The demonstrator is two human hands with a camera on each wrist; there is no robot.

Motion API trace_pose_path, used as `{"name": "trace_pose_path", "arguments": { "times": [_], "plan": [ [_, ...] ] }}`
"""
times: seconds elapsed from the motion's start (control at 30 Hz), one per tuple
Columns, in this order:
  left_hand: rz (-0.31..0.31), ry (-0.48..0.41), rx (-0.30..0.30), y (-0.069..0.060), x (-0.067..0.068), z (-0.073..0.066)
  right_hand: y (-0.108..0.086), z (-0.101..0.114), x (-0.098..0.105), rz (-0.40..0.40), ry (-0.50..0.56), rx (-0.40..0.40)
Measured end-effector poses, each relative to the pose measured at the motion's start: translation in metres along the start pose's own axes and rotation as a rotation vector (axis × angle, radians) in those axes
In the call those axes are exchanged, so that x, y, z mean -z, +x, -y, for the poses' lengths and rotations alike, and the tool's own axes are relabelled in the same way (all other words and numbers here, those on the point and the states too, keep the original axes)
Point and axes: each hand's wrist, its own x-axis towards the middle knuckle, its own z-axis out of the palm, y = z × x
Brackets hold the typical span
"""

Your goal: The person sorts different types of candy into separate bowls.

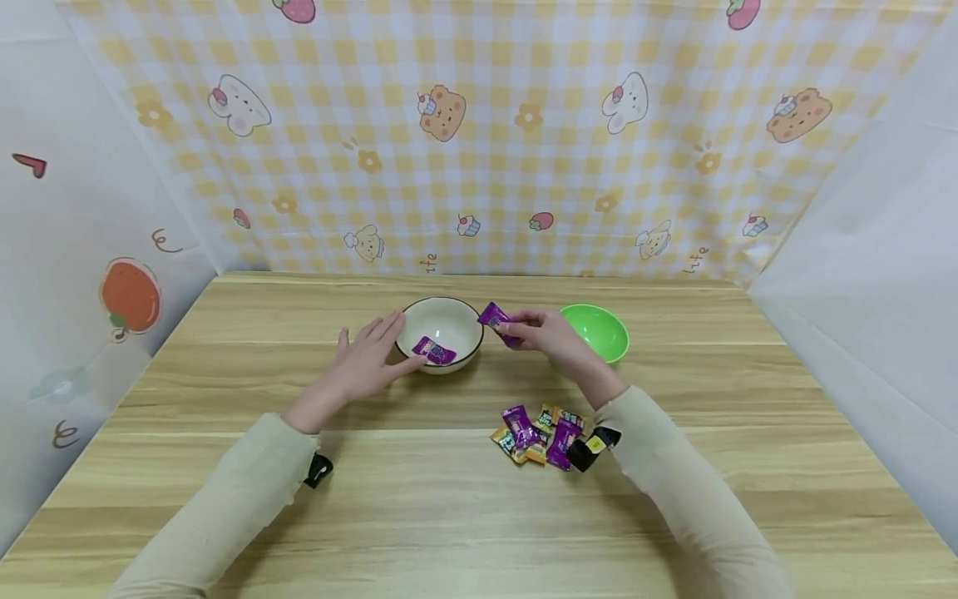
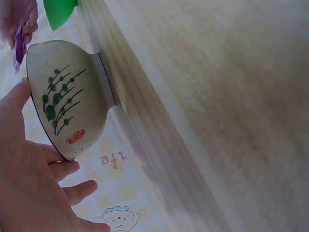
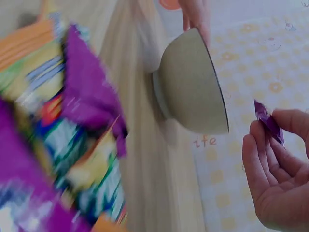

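Note:
My right hand (image 1: 549,333) pinches a purple-wrapped candy (image 1: 495,319) between thumb and fingers, just right of a cream bowl with a dark rim (image 1: 441,312). In the right wrist view the same purple candy (image 3: 268,123) is held above the table level, apart from the bowl (image 3: 188,87). My left hand (image 1: 367,358) rests at the bowl's left edge, its fingers spread and fairly straight. The left wrist view shows the left hand's (image 2: 34,188) thumb and a finger touching the rim of the bowl (image 2: 67,96). Another purple candy (image 1: 434,351) lies inside the bowl.
A green bowl (image 1: 599,329) stands to the right, partly behind the right wrist. Nearer the front lies a pile of purple candies (image 1: 520,426) and orange-yellow candies (image 1: 507,443). A checked curtain (image 1: 486,183) hangs behind the wooden table (image 1: 419,516).

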Motion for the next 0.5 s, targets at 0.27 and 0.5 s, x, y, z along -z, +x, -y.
{"name": "trace_pose_path", "arguments": {
  "times": [0.27, 0.5],
  "plan": [
    [-0.009, 0.003, -0.001, 0.0, 0.0, 0.0, 0.017, 0.017, -0.02, -0.08, 0.052, -0.013],
    [-0.006, -0.008, -0.003, -0.001, 0.002, -0.003, 0.025, 0.025, -0.036, -0.083, 0.076, -0.002]
  ]
}}
